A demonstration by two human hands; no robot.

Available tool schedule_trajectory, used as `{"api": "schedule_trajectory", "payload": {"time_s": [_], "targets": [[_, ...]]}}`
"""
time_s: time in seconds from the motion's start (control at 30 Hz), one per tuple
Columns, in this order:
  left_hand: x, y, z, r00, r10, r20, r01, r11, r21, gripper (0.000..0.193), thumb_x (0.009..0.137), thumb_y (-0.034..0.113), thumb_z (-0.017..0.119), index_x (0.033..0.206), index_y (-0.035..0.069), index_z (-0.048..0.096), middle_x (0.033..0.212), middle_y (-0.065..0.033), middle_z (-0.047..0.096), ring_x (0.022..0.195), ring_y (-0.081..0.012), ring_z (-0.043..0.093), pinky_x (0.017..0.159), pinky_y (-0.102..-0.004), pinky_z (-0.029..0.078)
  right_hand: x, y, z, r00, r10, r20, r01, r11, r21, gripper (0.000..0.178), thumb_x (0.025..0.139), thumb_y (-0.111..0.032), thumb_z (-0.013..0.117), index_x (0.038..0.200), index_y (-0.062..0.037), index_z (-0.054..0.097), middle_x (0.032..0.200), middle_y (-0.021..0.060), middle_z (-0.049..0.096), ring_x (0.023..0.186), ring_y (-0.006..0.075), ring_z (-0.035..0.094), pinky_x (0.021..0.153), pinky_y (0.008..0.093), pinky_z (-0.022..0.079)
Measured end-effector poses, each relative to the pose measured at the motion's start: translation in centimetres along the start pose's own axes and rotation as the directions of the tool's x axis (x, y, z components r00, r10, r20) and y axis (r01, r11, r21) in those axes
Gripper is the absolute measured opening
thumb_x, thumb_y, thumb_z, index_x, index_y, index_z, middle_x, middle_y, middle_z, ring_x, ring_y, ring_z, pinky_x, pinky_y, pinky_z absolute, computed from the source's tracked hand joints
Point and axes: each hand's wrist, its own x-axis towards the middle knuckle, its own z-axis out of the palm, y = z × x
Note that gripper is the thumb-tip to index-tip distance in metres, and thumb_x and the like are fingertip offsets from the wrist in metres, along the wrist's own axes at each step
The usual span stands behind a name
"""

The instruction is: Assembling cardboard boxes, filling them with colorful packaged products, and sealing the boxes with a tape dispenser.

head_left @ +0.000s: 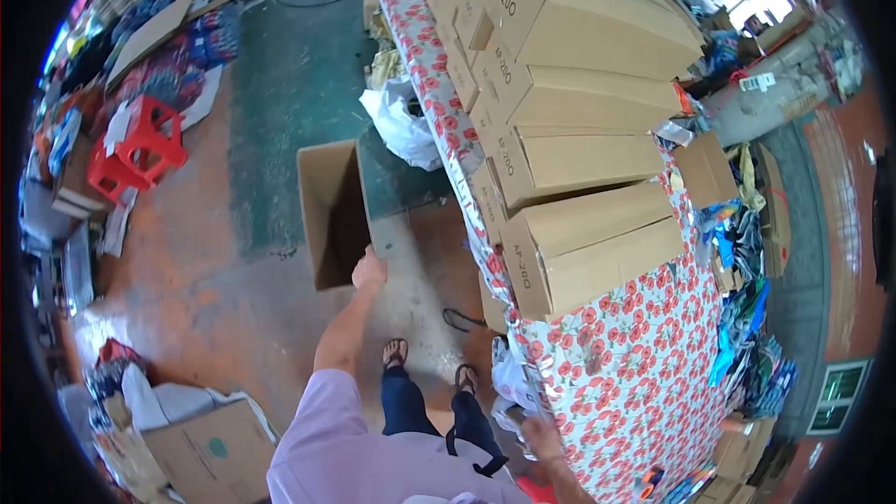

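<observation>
Worn reddish-brown floor [224,271], turning green farther ahead, spreads out to the left of the left hand [370,270] as far as the red stools [149,145]. Its fingers are curled over the near right part of the rim of an open carton [329,205], grasping it. From those fingers the carton reaches forward and to the left, mouth up; whether its base touches the floor I cannot tell.

Right of these fingers, across a narrower strip of floor, runs the long edge of a table [635,355] in red-flowered cloth. Closed cartons [597,159] are stacked along it, their ends close to that edge. A white bag [401,121] lies ahead of the left fingers, between the open carton and the table.

Blurred, the right hand [541,436] is just beside the table's left edge, nearer the body; whether its fingers are clenched or released I cannot tell.
</observation>
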Motion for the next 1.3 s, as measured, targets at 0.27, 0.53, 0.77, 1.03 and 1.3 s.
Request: {"api": "schedule_trajectory", "payload": {"time_s": [0.27,0.53,0.77,1.03,1.3], "targets": [[-4.7,-15.0,-3.3,0.833,0.481,0.273,-0.55,0.774,0.314,0.044,0.093,0.015,0.05,0.137,0.02,0.053,0.094,-0.0206,0.073,0.087,-0.0394,0.072,0.078,-0.0526,0.057,3.8,-13.9,9.5,0.968,0.011,0.25,0.049,0.972,-0.231,0.04,0.089,-0.026,0.072,0.12,-0.0033,0.062,0.102,0.0163,0.07,0.097,0.0292,0.069,0.086,0.04,0.054],[-6.3,-21.2,-4.9,0.411,0.692,0.593,-0.909,0.262,0.324,0.048,0.094,0.013,0.048,0.138,0.03,0.058,0.087,-0.0141,0.074,0.076,-0.0322,0.073,0.064,-0.045,0.058,15.8,-15.6,13.5,0.998,-0.013,-0.054,-0.004,0.951,-0.309,0.082,0.085,-0.032,0.075,0.149,-0.0018,0.034,0.136,0.029,0.049,0.122,0.0421,0.056,0.103,0.047,0.047],[-11.0,-17.8,-3.1,0.443,0.548,0.71,-0.896,0.259,0.359,0.04,0.097,0.018,0.05,0.135,0.025,0.059,0.095,-0.0129,0.074,0.085,-0.0308,0.073,0.073,-0.0481,0.058,19.1,-15.6,17.2,0.945,0.2,-0.259,-0.284,0.894,-0.346,0.088,0.082,-0.027,0.076,0.153,-0.0083,0.029,0.145,0.0303,0.038,0.127,0.0547,0.044,0.108,0.0568,0.041],[-13.0,-14.5,-6.4,0.372,0.733,0.57,-0.914,0.395,0.088,0.047,0.095,0.027,0.064,0.139,0.011,0.055,0.115,-0.0192,0.07,0.108,-0.0341,0.067,0.094,-0.0449,0.052,14.4,-12.5,15.3,0.966,-0.064,-0.25,0.014,0.98,-0.196,0.076,0.084,-0.022,0.073,0.149,-0.0068,0.037,0.14,0.0253,0.048,0.127,0.0434,0.049,0.108,0.0495,0.042],[-16.7,1.8,-9.5,0.647,0.732,0.215,-0.551,0.643,-0.532,0.061,0.101,0.038,0.06,0.148,0.002,0.045,0.144,-0.014,0.054,0.132,-0.0246,0.051,0.11,-0.0355,0.039,9.1,-14.2,-2.2,0.777,0.031,-0.629,0.011,0.998,0.063,0.055,0.092,-0.019,0.067,0.141,-0.0008,0.051,0.115,0.0189,0.067,0.105,0.0261,0.067,0.091,0.0356,0.053]]}}
